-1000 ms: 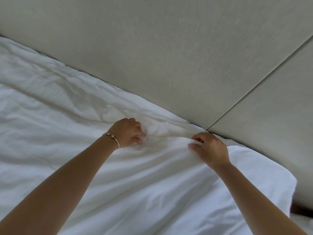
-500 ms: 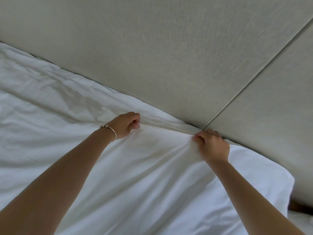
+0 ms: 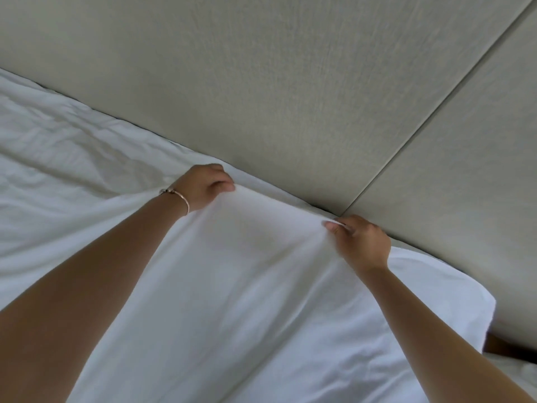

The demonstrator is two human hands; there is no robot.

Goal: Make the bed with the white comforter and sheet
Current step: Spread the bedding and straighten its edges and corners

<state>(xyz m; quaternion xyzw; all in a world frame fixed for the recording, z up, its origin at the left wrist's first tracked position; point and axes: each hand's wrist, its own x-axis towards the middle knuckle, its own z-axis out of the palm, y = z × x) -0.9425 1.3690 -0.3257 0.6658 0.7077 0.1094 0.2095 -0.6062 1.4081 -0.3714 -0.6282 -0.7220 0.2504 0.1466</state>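
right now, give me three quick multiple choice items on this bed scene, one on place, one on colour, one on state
1. Where is the bracelet?
A. left wrist
B. right wrist
C. lying on the bed

2. What colour is the sheet?
A. grey
B. white
C. blue

3. What is the right hand doing?
A. hanging idle
B. pressing flat on the headboard
C. pinching the sheet's edge

Answers: 1 A, the band circles the wrist behind the left hand. 2 B, the cloth stretched between both hands is white. 3 C, thumb and fingers close on the raised fabric edge near the headboard.
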